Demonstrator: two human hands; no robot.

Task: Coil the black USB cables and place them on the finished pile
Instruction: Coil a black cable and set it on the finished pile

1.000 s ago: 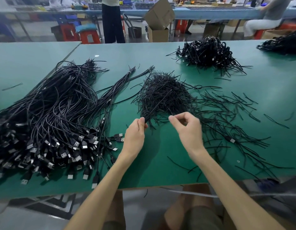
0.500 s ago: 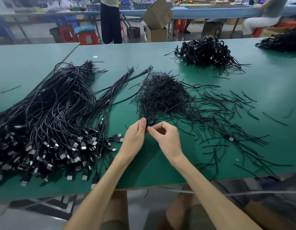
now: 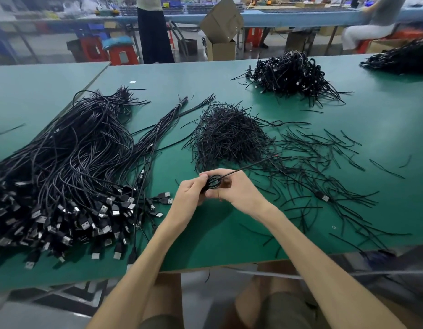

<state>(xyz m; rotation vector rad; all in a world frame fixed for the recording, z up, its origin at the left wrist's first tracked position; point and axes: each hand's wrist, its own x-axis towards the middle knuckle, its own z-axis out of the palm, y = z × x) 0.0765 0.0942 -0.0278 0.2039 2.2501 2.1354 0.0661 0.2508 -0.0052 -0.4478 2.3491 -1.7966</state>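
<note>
A small black coiled USB cable [image 3: 214, 182] sits between my two hands above the green table [image 3: 205, 243]. My left hand [image 3: 190, 194] grips the coil from the left. My right hand [image 3: 234, 189] holds it from the right, fingers curled round it. The cable's free end [image 3: 255, 163] sticks out up and to the right. A big heap of uncoiled black USB cables [image 3: 63, 176] lies at the left, plugs toward me. The pile of coiled cables [image 3: 291, 76] sits at the far right.
A mound of short black ties [image 3: 229, 136] lies just beyond my hands, with loose ties [image 3: 324, 162] scattered to the right. Another black pile [image 3: 402, 59] is at the far right edge. People, stools and cardboard boxes [image 3: 221, 32] stand beyond the table.
My hands came together from apart. The right hand moved left to meet the left one, and the cable is now wound into a small coil between them.
</note>
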